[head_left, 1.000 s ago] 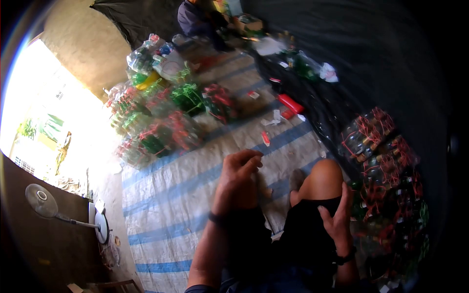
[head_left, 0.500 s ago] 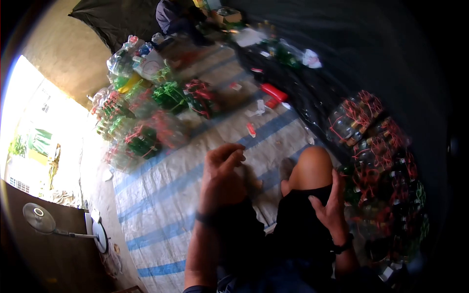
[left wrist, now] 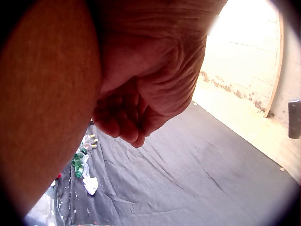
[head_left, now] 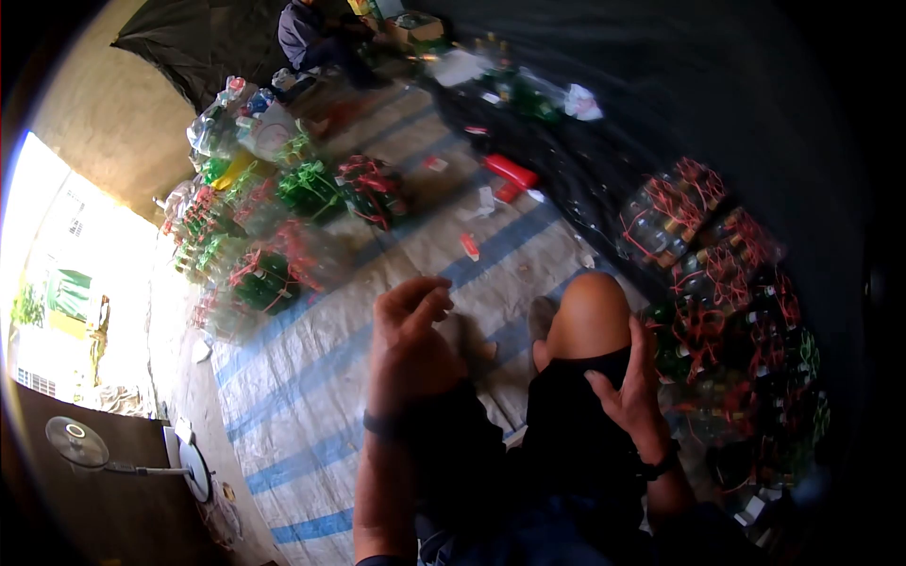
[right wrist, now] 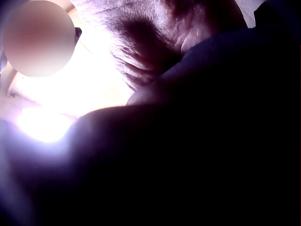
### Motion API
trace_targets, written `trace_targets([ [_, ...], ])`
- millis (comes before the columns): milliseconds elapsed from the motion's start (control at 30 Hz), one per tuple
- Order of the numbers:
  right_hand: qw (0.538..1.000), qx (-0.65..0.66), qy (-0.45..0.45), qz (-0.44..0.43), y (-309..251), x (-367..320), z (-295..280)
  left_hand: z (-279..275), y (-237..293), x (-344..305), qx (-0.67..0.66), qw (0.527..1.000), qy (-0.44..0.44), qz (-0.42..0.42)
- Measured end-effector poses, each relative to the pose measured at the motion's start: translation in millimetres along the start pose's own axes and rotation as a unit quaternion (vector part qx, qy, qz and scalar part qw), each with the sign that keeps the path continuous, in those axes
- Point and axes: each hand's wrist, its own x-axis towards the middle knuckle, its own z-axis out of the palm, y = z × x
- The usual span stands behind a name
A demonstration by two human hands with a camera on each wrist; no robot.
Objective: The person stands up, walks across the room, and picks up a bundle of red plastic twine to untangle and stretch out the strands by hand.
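My left hand [head_left: 412, 330] lies over my left knee, its fingers loosely bent with nothing in them. The left wrist view shows the same hand [left wrist: 155, 80] from the palm side, fingertips hanging above a dark sheet. On the bare right knee [head_left: 593, 316] and the hem of the black shorts [head_left: 576, 396] rests my right hand [head_left: 634, 396], thumb spread from the fingers. In the right wrist view only the creased skin of that hand [right wrist: 146, 52] shows beside dark cloth; its fingers are hidden there.
Bundles of tied plastic bottles [head_left: 274, 274] stand at the left on a striped tarp [head_left: 311, 406]. More tied bottles [head_left: 717, 283] stack up at the right. A red packet [head_left: 511, 172] lies ahead, a fan [head_left: 80, 441] stands lower left, and a person [head_left: 316, 42] sits far back.
The head view has swung, so the bottles, tarp and seated person shift to the left in it. Both hands stay at the knees.
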Motion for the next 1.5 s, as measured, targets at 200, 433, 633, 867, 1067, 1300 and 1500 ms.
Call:
trace_targets([
  [200, 1.0, 0.004, -0.023, 0.005, 0, 3, -9, -10, 6, -5, 0.192, 0.963, -0.019, 0.185],
  [433, 0.999, 0.007, -0.038, -0.026, 2, 27, -18, -21, 16, -16, 0.264, 0.95, -0.026, 0.163],
  [633, 0.996, -0.015, -0.044, -0.075, -24, 82, -19, -38, -4, -21, 0.187, 0.982, -0.004, 0.008],
  [867, 0.977, -0.108, -0.082, -0.165, -9, 98, 5, -24, 25, -22, 0.391, 0.913, -0.078, 0.085],
  [1067, 0.977, -0.11, -0.07, -0.167, -12, 96, 2, -32, 34, -20, 0.389, 0.908, -0.133, 0.076],
  [1300, 0.976, -0.11, -0.068, -0.176, -13, 100, 4, -35, 1, -20, 0.367, 0.916, -0.08, 0.138],
  [1500, 0.976, -0.103, -0.086, -0.172, -17, 102, 4, -34, -6, -16, 0.381, 0.893, -0.114, 0.209],
])
